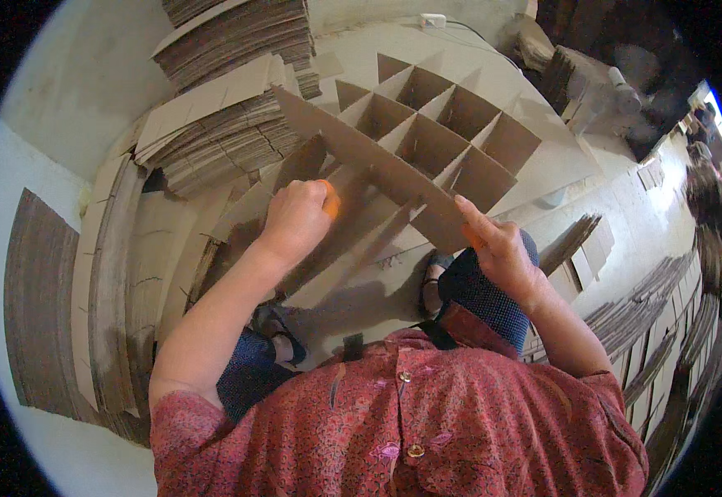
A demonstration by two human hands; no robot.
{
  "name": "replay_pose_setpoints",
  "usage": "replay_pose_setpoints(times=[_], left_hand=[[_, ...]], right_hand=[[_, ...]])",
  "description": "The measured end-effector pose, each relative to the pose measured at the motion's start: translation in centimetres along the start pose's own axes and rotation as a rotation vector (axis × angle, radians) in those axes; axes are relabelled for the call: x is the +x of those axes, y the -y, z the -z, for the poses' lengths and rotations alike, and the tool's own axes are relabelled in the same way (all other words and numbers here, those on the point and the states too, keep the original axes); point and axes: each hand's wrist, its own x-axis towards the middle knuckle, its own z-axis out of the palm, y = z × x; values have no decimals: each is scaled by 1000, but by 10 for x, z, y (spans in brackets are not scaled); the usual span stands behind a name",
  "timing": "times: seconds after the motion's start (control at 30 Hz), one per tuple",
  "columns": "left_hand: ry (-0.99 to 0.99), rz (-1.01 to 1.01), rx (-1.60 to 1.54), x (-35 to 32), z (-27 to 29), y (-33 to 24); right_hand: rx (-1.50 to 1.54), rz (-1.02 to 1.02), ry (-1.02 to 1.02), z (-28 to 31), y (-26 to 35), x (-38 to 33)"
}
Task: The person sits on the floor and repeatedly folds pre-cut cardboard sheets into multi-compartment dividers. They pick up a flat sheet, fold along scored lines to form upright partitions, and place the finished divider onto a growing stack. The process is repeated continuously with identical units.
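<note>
cardboard divider grid (427, 141), a lattice of slotted brown strips forming open cells, lies on the pale floor (535, 108) in front of the seated person's knees, its far part spread toward the upper right and its near edge raised between the two hands. one long strip (369, 161) runs diagonally across the near side of the grid, from upper left down to lower right. the left hand (295, 219) is clenched on the near left part of the lattice, with an orange fingertip cover (331, 200) showing at its grip. the right hand (502, 248) pinches the lower right end of the long strip, fingers straight along the card; a bit of orange shows at its thumb too.

about nine open cells can be counted in the grid, though the near ones are hidden behind the strip and the hands.

two stacks of flat cardboard strips (220, 132) stand just beyond the left hand, one behind the other, close against the grid's left end. more flat sheets (121, 273) lie fanned on the floor at the left. rows of cut pieces (659, 323) line the floor at the right, well apart from the grid. the person's red patterned shirt (411, 422) fills the lower edge.
</note>
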Motion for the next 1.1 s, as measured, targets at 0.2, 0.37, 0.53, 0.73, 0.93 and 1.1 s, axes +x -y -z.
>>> replay_pose_setpoints(times=[0.2, 0.37, 0.53, 0.73, 0.93, 1.1], left_hand=[[29, 30, 84, 0, 2, 3], [119, 17, 1, 8, 2, -8], [194, -22, -26, 21, -2, -17], [121, 24, 105, 20, -4, -24], [85, 34, 145, 19, -3, -16], [4, 19, 116, 24, -8, -8]], right_hand=[[-53, 10, -9, 2, 5, 2], [-19, 9, -49, 0, 7, 2], [-17, 67, -60, 5, 10, 3], [-40, 67, -6, 4, -2, -3], [-60, 71, 3, -2, -5, -1], [-79, 71, -69, -4, -16, -4]])
